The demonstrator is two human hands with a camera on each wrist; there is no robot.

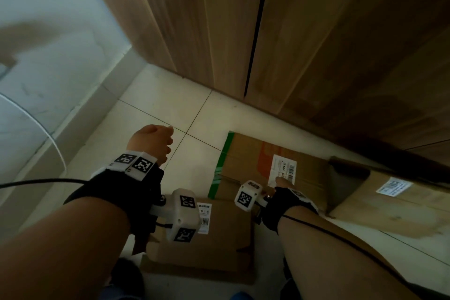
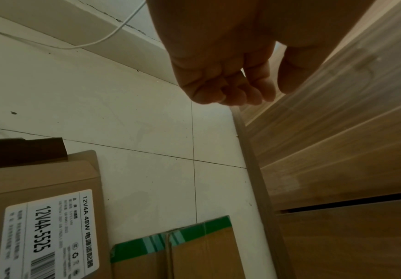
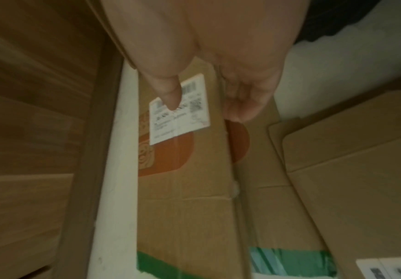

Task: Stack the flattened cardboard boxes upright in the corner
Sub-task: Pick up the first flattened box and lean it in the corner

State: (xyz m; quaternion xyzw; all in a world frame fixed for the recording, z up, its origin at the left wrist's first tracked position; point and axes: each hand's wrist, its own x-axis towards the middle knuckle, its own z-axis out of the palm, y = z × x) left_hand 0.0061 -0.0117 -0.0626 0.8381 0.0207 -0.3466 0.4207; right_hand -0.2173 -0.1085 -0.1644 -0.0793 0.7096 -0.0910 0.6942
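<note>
Three flattened cardboard boxes lie flat on the tiled floor. The box with green tape [image 1: 246, 153] [image 2: 206, 251] [image 3: 182, 207] has an orange print and a white label [image 3: 180, 113], and lies along the wooden cabinet. My right hand [image 1: 282, 184] [image 3: 204, 105] is low over it, thumb [image 3: 168, 94] at the label, the other fingers hanging beside it; the view is blurred and no grip shows. A small box with a "12V4A" label [image 1: 224, 234] [image 2: 39, 188] lies nearer me. My left hand [image 1: 168, 143] [image 2: 230, 85] hovers over bare tiles, loosely curled and holding nothing.
The third flat box [image 1: 389, 204] lies at the right, against the cabinet. The wooden cabinet doors [image 1: 292, 44] meet the white wall [image 1: 48, 56] at a corner [image 1: 143, 61]. A white cable [image 1: 58, 146] runs along the skirting at the left.
</note>
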